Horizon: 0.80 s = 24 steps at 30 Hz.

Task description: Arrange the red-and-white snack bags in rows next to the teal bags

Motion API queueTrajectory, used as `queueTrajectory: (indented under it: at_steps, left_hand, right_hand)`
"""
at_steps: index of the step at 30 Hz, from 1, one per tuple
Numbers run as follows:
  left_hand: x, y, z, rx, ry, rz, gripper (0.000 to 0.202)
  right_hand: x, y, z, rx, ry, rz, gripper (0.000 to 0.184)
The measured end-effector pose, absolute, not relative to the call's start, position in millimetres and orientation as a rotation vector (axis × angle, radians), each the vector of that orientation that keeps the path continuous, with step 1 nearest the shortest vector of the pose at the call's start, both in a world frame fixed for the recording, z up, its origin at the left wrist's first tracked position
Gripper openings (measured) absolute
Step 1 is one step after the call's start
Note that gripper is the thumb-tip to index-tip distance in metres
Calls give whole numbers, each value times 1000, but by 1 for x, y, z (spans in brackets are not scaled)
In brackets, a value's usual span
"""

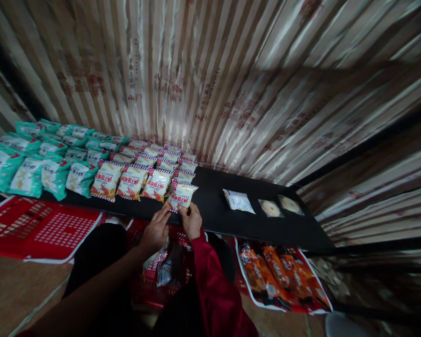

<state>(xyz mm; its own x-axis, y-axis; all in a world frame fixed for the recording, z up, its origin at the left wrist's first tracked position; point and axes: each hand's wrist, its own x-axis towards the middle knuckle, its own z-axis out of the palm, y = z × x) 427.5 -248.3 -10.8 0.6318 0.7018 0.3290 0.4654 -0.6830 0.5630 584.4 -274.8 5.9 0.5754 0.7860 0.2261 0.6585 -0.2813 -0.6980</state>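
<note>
the fingers (184,211) of the right hand (192,222) are clamped on the lower edge of a snack packet (181,194), which lies at the front edge of the black shelf (214,213), at the end of the rows of orange packets (131,181). the left hand (156,230) has its fingertips at the packet's lower left corner; whether they grip it i cannot tell. teal packets (28,173) fill the shelf's left end. toward the right end lie a white bag (238,201) and two round cakes (271,208).

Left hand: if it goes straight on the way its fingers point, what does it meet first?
The snack packet at the front edge of the shelf; the left hand seems to touch its lower corner already. Behind it lie more packets, depth unclear.
</note>
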Motion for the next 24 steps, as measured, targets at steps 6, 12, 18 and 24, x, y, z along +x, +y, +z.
queueTrajectory:
  at_steps: [6,12,18,24]
  left_hand:
    - [426,-246,-8,2426,917,736,46]
    - [426,-248,-8,2431,934,722,46]
    - [423,-249,-4,2393,949,847,43]
    - [419,-232,9,2374,1165,1072,38]
  right_hand:
    - [584,-275,4,-2016,-1134,209,35]
    - [583,-274,5,-2008,-1137,245,37]
    - [579,-272,4,-2070,-1098,149,34]
    - [577,-272,3,-2062,-1075,145,33]
